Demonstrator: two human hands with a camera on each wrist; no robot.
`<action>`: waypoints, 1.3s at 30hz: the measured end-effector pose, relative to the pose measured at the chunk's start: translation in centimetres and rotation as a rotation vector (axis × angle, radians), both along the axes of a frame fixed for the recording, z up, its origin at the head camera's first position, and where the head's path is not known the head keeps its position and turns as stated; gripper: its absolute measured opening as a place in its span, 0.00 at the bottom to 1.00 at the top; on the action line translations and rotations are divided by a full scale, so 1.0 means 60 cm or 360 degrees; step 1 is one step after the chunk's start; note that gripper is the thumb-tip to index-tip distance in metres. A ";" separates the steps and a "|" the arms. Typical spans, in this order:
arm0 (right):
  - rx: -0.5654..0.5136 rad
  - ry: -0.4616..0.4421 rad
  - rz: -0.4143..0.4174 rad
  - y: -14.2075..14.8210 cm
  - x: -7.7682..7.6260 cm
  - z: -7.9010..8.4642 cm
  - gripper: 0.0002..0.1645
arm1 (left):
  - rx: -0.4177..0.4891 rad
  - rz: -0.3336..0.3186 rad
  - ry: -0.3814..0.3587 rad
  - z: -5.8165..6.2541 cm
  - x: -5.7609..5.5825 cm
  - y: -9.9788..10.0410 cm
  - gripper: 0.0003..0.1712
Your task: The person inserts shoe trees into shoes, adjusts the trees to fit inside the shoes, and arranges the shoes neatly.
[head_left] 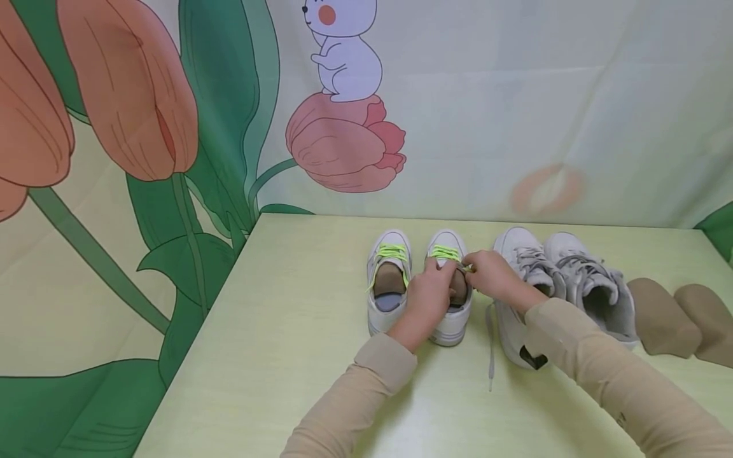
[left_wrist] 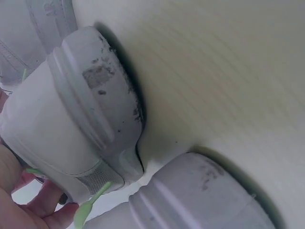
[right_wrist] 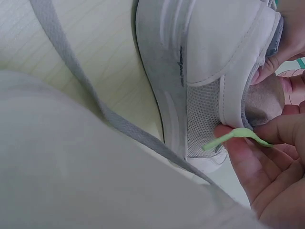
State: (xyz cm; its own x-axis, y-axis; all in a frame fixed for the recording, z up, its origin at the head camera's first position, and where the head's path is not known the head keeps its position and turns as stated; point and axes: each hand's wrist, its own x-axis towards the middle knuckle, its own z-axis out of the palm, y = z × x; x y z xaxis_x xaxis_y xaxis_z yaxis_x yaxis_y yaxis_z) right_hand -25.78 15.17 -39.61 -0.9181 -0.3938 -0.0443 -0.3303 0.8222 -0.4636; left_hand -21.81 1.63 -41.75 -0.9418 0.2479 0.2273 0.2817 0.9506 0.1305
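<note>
A white sneaker (head_left: 449, 337) with a neon green shoelace (head_left: 445, 253) stands between both hands. My left hand (head_left: 426, 299) reaches over its opening with curled fingers. In the left wrist view a green lace piece (left_wrist: 33, 170) lies between thumb and finger; a loose lace end (left_wrist: 90, 202) hangs by the fingertips. At the sneaker's right side, my right hand (head_left: 498, 273) pinches the shoelace (right_wrist: 238, 133) between thumb and finger, its tip sticking out. A brown insert (right_wrist: 264, 98) fills the opening, partly hidden by the hands. To the left stands the matching sneaker (head_left: 380, 318), also with a brown insert (head_left: 389, 280).
Close on the right stand two greyish-white shoes (head_left: 529, 245) with grey laces, partly under my right arm. One grey lace (head_left: 490, 350) trails onto the table (head_left: 258, 356). Two brown inserts (head_left: 664, 318) lie farther right. A printed cloth (head_left: 458, 127) hangs behind the table.
</note>
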 end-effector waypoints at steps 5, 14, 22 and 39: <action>-0.0036 0.0027 -0.0018 0.001 -0.002 -0.002 0.07 | 0.0053 0.0000 0.0015 -0.005 -0.002 -0.003 0.20; -0.0067 0.0041 0.0013 -0.001 -0.001 -0.002 0.06 | 0.0124 0.0010 -0.0009 -0.006 0.000 -0.006 0.18; -0.0048 0.0067 0.0048 -0.003 0.000 -0.001 0.06 | 0.0163 0.0083 -0.0086 -0.002 0.001 -0.004 0.19; -0.0125 0.0065 0.0010 0.003 0.006 0.002 0.07 | 0.0329 0.0235 -0.0158 -0.007 -0.011 -0.008 0.28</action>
State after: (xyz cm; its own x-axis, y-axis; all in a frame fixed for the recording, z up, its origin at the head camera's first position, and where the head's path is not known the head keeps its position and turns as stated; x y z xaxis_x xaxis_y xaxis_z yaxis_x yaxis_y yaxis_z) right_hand -25.41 15.33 -39.52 -0.9161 -0.4001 0.0241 -0.3550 0.7819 -0.5124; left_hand -22.46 1.17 -42.19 -0.9845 0.0643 0.1633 0.1182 0.9308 0.3459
